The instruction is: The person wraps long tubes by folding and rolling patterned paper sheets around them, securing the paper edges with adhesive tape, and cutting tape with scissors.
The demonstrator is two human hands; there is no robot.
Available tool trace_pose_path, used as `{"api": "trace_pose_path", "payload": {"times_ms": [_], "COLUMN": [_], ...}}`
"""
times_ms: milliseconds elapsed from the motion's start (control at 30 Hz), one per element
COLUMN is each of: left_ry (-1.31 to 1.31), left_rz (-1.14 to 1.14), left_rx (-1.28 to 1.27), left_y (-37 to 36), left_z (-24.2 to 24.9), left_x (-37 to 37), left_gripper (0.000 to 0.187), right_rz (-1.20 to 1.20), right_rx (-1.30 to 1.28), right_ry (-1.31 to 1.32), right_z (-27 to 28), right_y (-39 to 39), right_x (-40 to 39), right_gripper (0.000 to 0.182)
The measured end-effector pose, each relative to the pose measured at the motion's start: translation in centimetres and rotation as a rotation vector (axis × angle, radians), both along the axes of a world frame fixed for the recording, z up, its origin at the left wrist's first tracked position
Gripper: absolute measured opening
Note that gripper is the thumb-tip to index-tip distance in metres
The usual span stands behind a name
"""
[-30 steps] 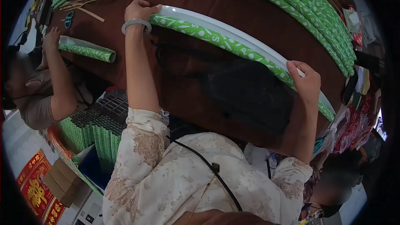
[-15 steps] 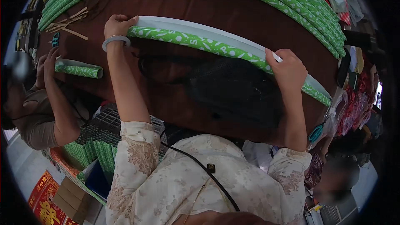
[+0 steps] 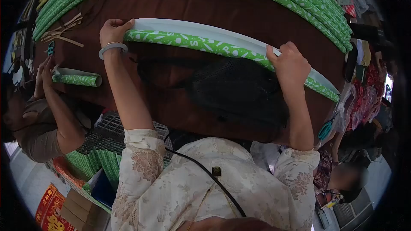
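A long sheet of green patterned wrapping paper, partly rolled with its white underside showing along the far edge, stretches across the brown table. My left hand, wearing a pale bangle, pinches its left end. Farther right, my right hand grips the same paper with fingers curled, thumb on the white edge. The right end of the paper reaches past that hand to the table's right side. A black mesh bag lies between my arms, on the near side of the paper.
Rolls of green paper lie along the far side, more rolls at the far left. A co-worker's hands touch a short green roll. Teal scissors and brown strips lie nearby. A crate stands below left.
My left hand and the paper's left end appear slightly farther left. My right hand has shifted a little left and up, still holding the paper.
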State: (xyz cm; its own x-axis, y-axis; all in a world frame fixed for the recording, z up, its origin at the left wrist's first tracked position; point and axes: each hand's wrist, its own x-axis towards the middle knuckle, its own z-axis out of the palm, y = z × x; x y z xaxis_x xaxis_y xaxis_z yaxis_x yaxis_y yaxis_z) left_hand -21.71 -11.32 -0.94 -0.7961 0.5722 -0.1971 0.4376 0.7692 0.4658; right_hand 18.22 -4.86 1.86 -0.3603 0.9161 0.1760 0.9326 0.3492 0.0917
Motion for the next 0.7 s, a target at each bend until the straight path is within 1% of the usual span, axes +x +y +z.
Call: {"api": "trace_pose_path", "payload": {"times_ms": [67, 167, 400, 467, 500, 567, 600, 633, 700], "left_ry": [-0.022, -0.025, 0.039, 0.04, 0.046, 0.085, 0.228, 0.236, 0.664], "left_rz": [-0.004, -0.02, -0.037, -0.084, -0.076, -0.151, -0.212, -0.206, -0.38], "left_rx": [0.02, 0.047, 0.008, 0.002, 0.002, 0.032, 0.057, 0.054, 0.13], "left_y": [-0.1, -0.3, -0.1, 0.0, 0.0, 0.2, 0.3, 0.3, 0.7], "left_z": [-0.2, -0.9, 0.3, 0.1, 0.3, 0.3, -0.1, 0.1, 0.4], "left_x": [-0.3, -1.0, 0.2, 0.1, 0.3, 0.9, 1.3, 2.0, 3.9], "left_gripper": [0.051, 0.051, 0.049, 0.042, 0.042, 0.031, 0.019, 0.019, 0.014], "right_rz": [-0.031, -0.035, -0.043, -0.044, -0.035, -0.03, -0.022, -0.024, -0.019], "right_rx": [-0.075, -0.11, -0.164, -0.161, -0.16, -0.163, -0.163, -0.155, -0.147], "right_ry": [-0.067, -0.112, -0.143, -0.142, -0.137, -0.147, -0.14, -0.14, -0.133], "right_z": [0.2, 0.1, 0.5, 0.5, 0.5, 0.5, 0.4, 0.4, 0.3], "right_y": [0.2, 0.5, 0.7, 0.8, 0.8, 0.7, 0.7, 0.7, 0.7], "right_x": [-0.3, -0.6, -1.3, -1.2, -1.2, -1.2, -1.2, -1.1, -1.0], "right_gripper": [0.035, 0.034, 0.034, 0.035, 0.035, 0.035, 0.035, 0.034, 0.034]}}
